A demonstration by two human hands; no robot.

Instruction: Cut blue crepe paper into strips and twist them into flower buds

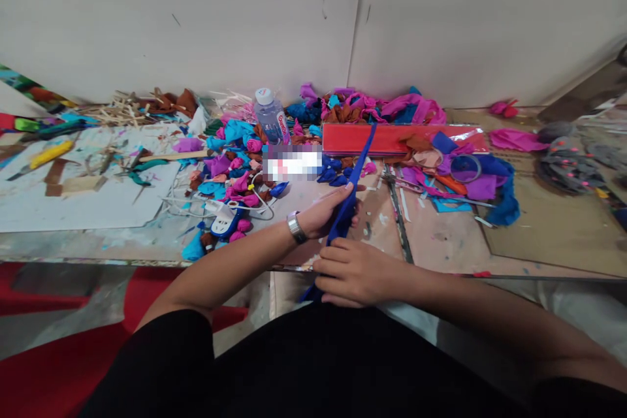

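Note:
A long strip of dark blue crepe paper (pixel 347 204) runs between my hands, its narrow end pointing up toward the red packet and its lower end hanging past the table's front edge. My left hand (pixel 327 210), with a metal watch on the wrist, has its fingers round the middle of the strip. Lower down and nearer my body, my right hand (pixel 360 272) is closed on the strip's lower part, fingers curled over it. Small dark blue twisted paper pieces (pixel 336 171) lie on the table just beyond my left hand.
A clear bottle (pixel 272 119) stands at the back beside a flat red packet (pixel 401 138). Colourful paper bits surround a blue power strip (pixel 226 221) with white cables. At left are a yellow cutter (pixel 51 153) and wood sticks; at right, tape rings (pixel 465 168) and cardboard (pixel 543 222).

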